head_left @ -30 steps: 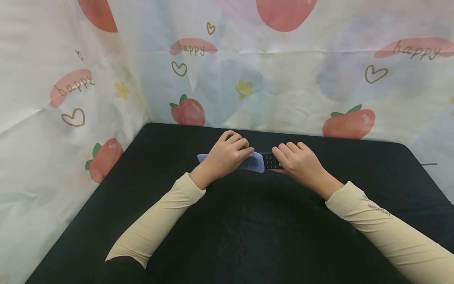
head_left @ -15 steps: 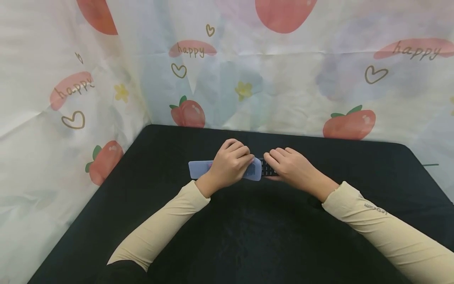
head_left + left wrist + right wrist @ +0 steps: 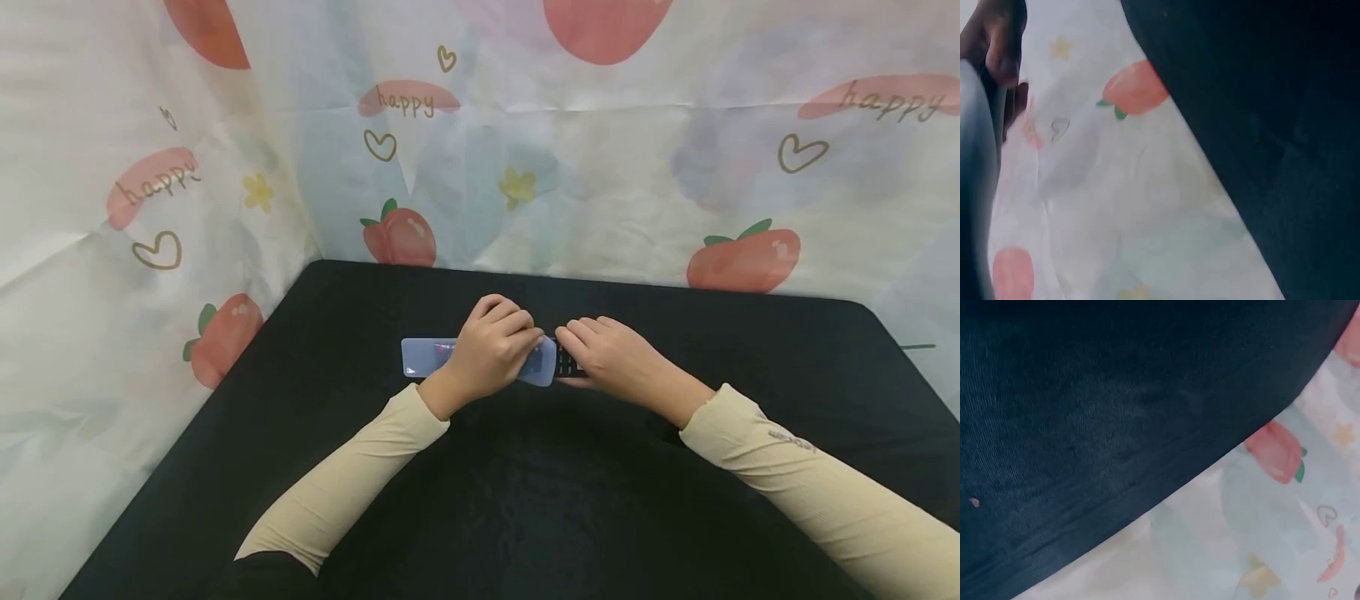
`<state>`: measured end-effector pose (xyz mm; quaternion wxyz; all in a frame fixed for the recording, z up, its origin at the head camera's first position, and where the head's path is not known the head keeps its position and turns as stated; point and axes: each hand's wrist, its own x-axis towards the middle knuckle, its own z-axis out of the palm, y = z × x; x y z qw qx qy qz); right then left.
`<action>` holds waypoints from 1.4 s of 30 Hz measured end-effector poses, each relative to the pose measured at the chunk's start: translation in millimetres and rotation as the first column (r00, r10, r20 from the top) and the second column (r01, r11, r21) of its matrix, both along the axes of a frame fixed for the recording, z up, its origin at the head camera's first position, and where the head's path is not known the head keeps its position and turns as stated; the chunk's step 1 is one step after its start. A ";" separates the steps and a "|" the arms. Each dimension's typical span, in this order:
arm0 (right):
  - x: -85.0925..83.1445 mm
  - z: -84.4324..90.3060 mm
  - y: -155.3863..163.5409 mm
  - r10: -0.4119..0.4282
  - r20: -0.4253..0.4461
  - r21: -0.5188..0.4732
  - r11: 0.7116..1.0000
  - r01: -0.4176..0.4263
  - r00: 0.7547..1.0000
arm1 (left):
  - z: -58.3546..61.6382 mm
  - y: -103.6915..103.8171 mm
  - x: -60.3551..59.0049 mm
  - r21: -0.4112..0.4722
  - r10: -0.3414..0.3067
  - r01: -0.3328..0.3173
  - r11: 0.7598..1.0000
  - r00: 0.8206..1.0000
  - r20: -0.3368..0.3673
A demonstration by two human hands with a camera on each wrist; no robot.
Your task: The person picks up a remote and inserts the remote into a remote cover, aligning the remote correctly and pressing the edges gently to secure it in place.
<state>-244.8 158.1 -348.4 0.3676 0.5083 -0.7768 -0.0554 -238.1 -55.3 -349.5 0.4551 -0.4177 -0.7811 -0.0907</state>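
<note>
In the head view a black remote control lies across the far middle of the black table, most of it inside a translucent pale blue sleeve. My left hand grips the sleeve around its middle with curled fingers. My right hand holds the bare button end of the remote, fingers curled over it. The two hands nearly touch. The left wrist view shows only a blurred edge of the sleeve and fingertips. The right wrist view shows neither hand nor remote.
A plastic curtain printed with strawberries, hearts and "happy" walls in the table at the back and on the left. Black cloth covers the tabletop, reaching to the curtain.
The remote has gone further into the sleeve: less of its button end shows. The right hand has moved left toward the left hand, and the sleeve sits slightly further left.
</note>
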 end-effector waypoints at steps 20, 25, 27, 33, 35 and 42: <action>6.3 13.7 -25.0 -0.392 0.076 -0.394 0.833 0.389 0.917 | -4.3 9.9 -15.2 0.102 0.590 -0.584 0.805 0.806 -0.043; 12.6 9.2 -31.6 -0.389 0.108 -0.345 0.849 0.401 0.915 | -5.2 12.4 -19.0 0.100 0.647 -0.641 0.761 0.760 -0.053; 13.3 8.4 -31.7 -0.390 0.102 -0.339 0.851 0.400 0.915 | -6.5 13.0 -19.9 0.098 0.635 -0.629 0.772 0.770 -0.061; 15.0 9.3 -33.5 -0.395 0.121 -0.375 0.831 0.410 0.911 | -6.3 11.9 -20.3 0.080 0.529 -0.524 0.848 0.846 -0.063; 16.9 9.7 -34.6 -0.395 0.135 -0.388 0.823 0.415 0.909 | -5.7 10.2 -19.9 0.064 0.483 -0.480 0.875 0.873 -0.062; 20.7 12.3 -38.6 -0.401 0.155 -0.403 0.808 0.429 0.903 | -4.4 7.7 -16.2 0.018 0.355 -0.354 0.935 0.934 -0.047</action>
